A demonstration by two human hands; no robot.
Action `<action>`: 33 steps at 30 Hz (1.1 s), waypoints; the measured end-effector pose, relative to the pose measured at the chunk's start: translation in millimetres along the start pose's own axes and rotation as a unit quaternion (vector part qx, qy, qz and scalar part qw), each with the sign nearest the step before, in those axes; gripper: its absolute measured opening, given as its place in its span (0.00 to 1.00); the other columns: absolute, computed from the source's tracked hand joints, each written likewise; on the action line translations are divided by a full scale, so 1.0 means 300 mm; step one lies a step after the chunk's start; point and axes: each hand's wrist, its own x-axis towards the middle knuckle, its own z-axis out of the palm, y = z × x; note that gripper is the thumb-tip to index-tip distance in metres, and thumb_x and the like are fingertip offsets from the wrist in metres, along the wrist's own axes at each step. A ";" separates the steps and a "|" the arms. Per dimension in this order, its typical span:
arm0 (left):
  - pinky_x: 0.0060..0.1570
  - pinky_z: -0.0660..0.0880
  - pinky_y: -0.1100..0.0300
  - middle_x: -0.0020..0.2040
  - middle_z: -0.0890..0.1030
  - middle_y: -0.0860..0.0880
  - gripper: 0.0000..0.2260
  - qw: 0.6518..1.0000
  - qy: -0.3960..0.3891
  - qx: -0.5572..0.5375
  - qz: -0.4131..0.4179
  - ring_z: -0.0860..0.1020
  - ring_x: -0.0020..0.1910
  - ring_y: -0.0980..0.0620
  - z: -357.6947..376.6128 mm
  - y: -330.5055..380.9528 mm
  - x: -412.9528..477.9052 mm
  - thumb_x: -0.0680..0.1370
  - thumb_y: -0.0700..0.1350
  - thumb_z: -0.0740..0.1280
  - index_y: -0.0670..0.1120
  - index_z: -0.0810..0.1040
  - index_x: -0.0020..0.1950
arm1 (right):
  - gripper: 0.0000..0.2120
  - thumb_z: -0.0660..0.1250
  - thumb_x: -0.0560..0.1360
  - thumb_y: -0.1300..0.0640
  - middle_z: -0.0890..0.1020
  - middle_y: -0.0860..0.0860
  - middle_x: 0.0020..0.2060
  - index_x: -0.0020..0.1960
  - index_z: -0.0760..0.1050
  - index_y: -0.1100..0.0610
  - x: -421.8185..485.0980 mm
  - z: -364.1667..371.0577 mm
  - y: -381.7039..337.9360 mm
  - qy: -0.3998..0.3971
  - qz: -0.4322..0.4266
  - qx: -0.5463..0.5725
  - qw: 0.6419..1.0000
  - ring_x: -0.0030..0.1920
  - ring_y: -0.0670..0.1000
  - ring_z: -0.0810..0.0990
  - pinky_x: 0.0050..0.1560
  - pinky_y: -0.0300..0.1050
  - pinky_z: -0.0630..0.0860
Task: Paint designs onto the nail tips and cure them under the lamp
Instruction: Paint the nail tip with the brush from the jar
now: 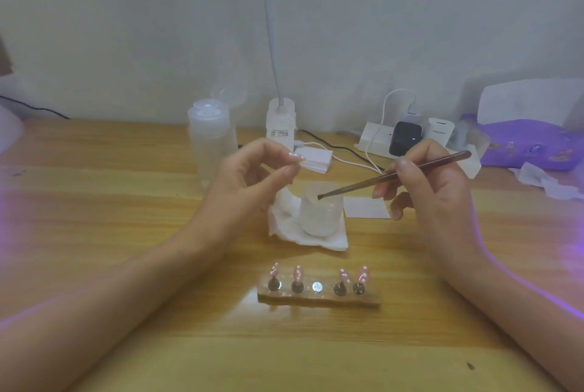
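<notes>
Left hand (249,176) pinches a pink nail tip (296,157) between thumb and forefinger above the middle of the table (158,202). The tip's long axis is roughly level and points right, toward the right hand (426,183). Right hand grips the brush (395,174) pen-style, handle running far-right to near-left, bristle end at the mouth of the cup (320,214), which sits on a tissue (316,241) between the hands. Label on the gooseneck base (280,132) and print on the white plug (441,132) are too blurred to read.
</notes>
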 end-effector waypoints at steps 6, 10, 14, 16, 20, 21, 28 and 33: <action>0.28 0.70 0.69 0.39 0.82 0.56 0.02 0.999 -0.017 -0.004 -0.030 0.73 0.28 0.59 -0.004 -0.056 -0.012 0.75 0.49 0.70 0.55 0.82 0.45 | 0.08 0.62 0.80 0.55 0.82 0.51 0.33 0.42 0.72 0.54 0.005 0.032 -0.014 -0.058 -0.005 -0.083 0.995 0.35 0.52 0.80 0.29 0.42 0.76; 0.28 0.69 0.71 0.39 0.81 0.56 0.02 0.998 -0.019 -0.032 -0.050 0.74 0.29 0.60 -0.006 -0.062 -0.009 0.74 0.49 0.70 0.55 0.83 0.45 | 0.08 0.62 0.79 0.53 0.82 0.51 0.33 0.41 0.71 0.52 0.012 0.047 -0.018 -0.071 -0.013 -0.118 0.990 0.35 0.53 0.79 0.29 0.42 0.76; 0.29 0.70 0.72 0.41 0.82 0.57 0.03 0.998 -0.025 -0.033 -0.048 0.75 0.30 0.60 -0.005 -0.070 -0.009 0.74 0.48 0.70 0.52 0.83 0.46 | 0.08 0.62 0.79 0.53 0.82 0.51 0.33 0.41 0.71 0.52 0.020 0.046 -0.014 -0.082 -0.013 -0.121 0.989 0.35 0.57 0.80 0.30 0.40 0.75; 0.30 0.70 0.71 0.42 0.82 0.56 0.04 0.998 -0.028 -0.029 -0.046 0.75 0.31 0.59 -0.007 -0.073 -0.008 0.74 0.49 0.70 0.52 0.82 0.46 | 0.08 0.62 0.79 0.53 0.82 0.51 0.32 0.42 0.71 0.54 0.026 0.046 -0.009 -0.085 -0.006 -0.112 0.990 0.34 0.60 0.80 0.31 0.39 0.74; 0.30 0.70 0.71 0.46 0.83 0.55 0.02 0.998 -0.030 -0.024 -0.045 0.73 0.30 0.58 -0.008 -0.079 -0.006 0.73 0.50 0.71 0.54 0.81 0.44 | 0.09 0.63 0.78 0.54 0.81 0.51 0.31 0.42 0.71 0.57 0.027 0.050 -0.006 -0.090 0.013 -0.086 0.992 0.34 0.58 0.79 0.30 0.39 0.74; 0.29 0.70 0.71 0.45 0.83 0.55 0.01 0.998 -0.029 -0.023 -0.045 0.72 0.29 0.58 -0.007 -0.080 -0.006 0.74 0.50 0.71 0.54 0.81 0.43 | 0.08 0.63 0.78 0.55 0.81 0.51 0.31 0.42 0.71 0.57 0.024 0.051 -0.007 -0.092 0.019 -0.077 0.993 0.34 0.55 0.79 0.29 0.40 0.74; 0.28 0.71 0.70 0.48 0.85 0.58 0.01 0.999 -0.015 -0.006 -0.041 0.72 0.28 0.58 -0.002 -0.074 -0.010 0.75 0.48 0.71 0.53 0.81 0.43 | 0.10 0.61 0.82 0.61 0.81 0.52 0.30 0.42 0.71 0.57 0.008 0.031 -0.004 -0.024 0.068 0.012 0.997 0.33 0.47 0.79 0.27 0.39 0.73; 0.26 0.68 0.71 0.38 0.82 0.61 0.01 0.999 -0.004 0.017 -0.040 0.70 0.24 0.61 -0.007 -0.082 -0.012 0.76 0.42 0.73 0.48 0.82 0.46 | 0.11 0.60 0.83 0.60 0.80 0.52 0.30 0.41 0.71 0.55 -0.011 0.017 0.035 0.047 0.112 0.077 0.990 0.31 0.46 0.76 0.25 0.36 0.69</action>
